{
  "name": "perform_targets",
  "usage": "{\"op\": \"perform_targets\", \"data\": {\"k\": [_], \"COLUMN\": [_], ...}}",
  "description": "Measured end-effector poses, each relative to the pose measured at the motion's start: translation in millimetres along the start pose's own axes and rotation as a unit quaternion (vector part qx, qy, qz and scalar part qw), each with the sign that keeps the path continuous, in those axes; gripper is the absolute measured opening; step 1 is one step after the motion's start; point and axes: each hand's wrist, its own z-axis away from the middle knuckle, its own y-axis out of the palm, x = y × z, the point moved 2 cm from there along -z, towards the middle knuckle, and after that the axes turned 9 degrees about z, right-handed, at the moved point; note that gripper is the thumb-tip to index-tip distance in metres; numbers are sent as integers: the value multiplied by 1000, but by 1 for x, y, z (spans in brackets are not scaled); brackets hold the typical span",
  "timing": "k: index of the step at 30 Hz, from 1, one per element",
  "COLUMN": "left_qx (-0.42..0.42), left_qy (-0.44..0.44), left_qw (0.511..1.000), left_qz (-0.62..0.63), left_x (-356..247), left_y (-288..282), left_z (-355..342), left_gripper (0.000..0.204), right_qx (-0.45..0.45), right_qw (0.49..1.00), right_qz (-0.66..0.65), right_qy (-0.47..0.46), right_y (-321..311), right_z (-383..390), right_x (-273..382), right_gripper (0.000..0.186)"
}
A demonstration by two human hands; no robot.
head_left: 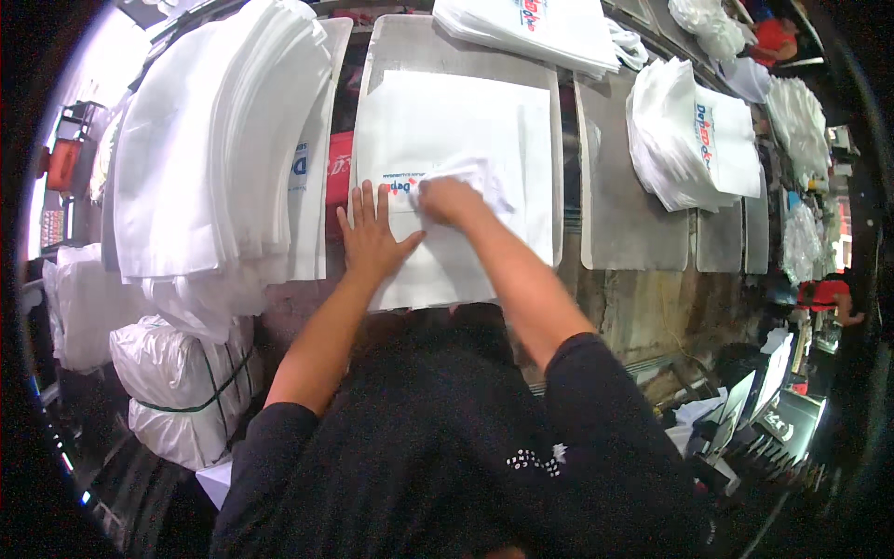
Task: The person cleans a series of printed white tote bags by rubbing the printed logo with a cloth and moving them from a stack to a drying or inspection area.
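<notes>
A flat white bag (447, 121) with blue and red print lies on a grey board (405, 47) in front of me. My left hand (374, 228) presses on the bag beside the print, fingers spread. My right hand (450, 200) is closed on a crumpled white cloth or paper (484, 180) over the printed area, partly covering it.
White bag stacks lie on boards at left (186, 149) and right (680, 140), and another (521, 28) at the far edge. A wrapped bundle (177, 401) is at lower left. People in red (773, 42) (819, 296) are at the right rim.
</notes>
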Motion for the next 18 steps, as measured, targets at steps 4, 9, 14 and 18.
{"op": "perform_targets", "data": {"k": [4, 9, 14, 18], "left_qx": [0, -32, -15, -13], "left_qy": [5, 5, 2, -8], "left_qw": [1000, 999, 999, 1000], "left_qz": [18, 12, 30, 7], "left_x": [-8, -2, -7, 1], "left_y": [-6, -2, -7, 5], "left_z": [1, 0, -3, 1], "left_gripper": [107, 107, 106, 105], "right_qx": [-25, 9, -4, -3], "right_qw": [999, 987, 994, 994], "right_qz": [3, 21, 41, 74], "right_qy": [35, 161, 100, -75], "right_y": [23, 5, -6, 9], "right_z": [12, 67, 50, 13], "right_x": [-22, -88, -66, 39], "right_gripper": [34, 39, 35, 30]}}
